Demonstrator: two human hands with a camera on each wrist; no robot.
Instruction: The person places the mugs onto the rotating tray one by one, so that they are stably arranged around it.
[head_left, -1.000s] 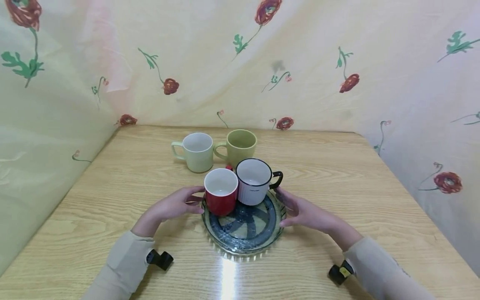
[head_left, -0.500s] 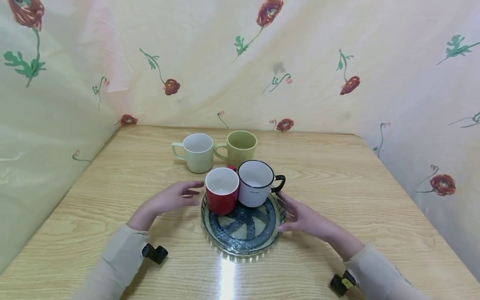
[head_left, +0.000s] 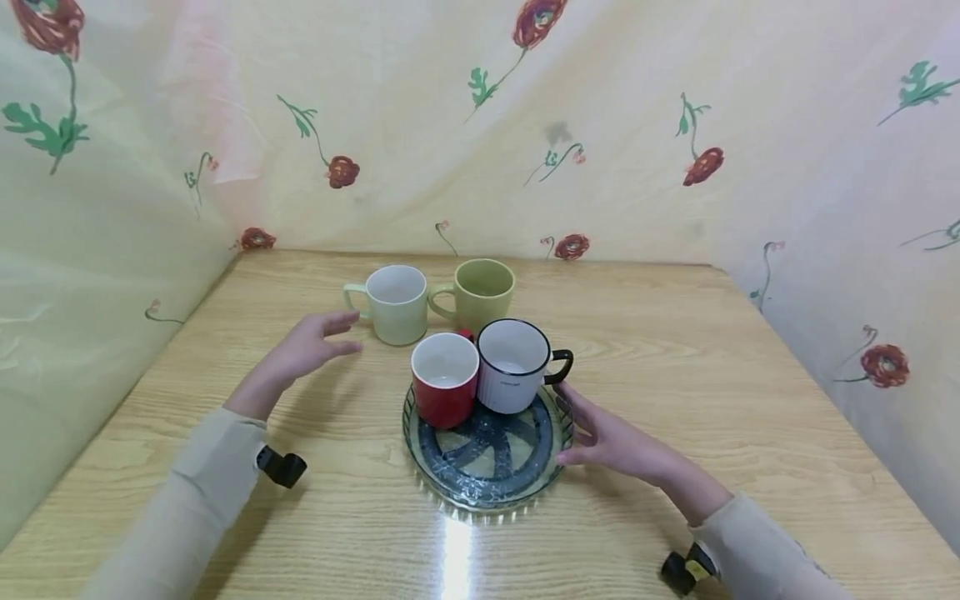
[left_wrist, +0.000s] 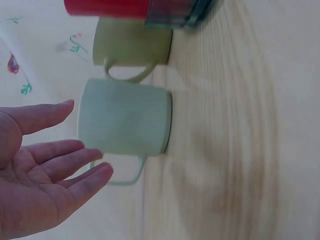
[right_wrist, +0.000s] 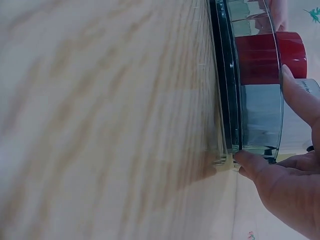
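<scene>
In the head view, my left hand [head_left: 311, 346] hovers above the table, its fingers loosely extended towards the pale green mug [head_left: 397, 317]. The left wrist view shows the palm and spread fingers with nothing held, near that mug's handle. A round clear glass dish [head_left: 480, 492] stands mid-table with a dark blue pattern on its bottom. In it, towards its far side, stand a red mug [head_left: 444, 400] and a white mug [head_left: 510, 383] with a black rim and handle. My right hand [head_left: 600, 429] touches the dish's right side, thumb and fingers spread.
An olive green mug [head_left: 482, 296] stands behind the dish, its handle close to the pale green mug. The wooden table [head_left: 690, 375] is bounded at the back and sides by a flowered cloth [head_left: 420, 125].
My left hand has left the dish's left side and moved away, up and left towards the pale green mug. The right hand has stayed at the dish's right side.
</scene>
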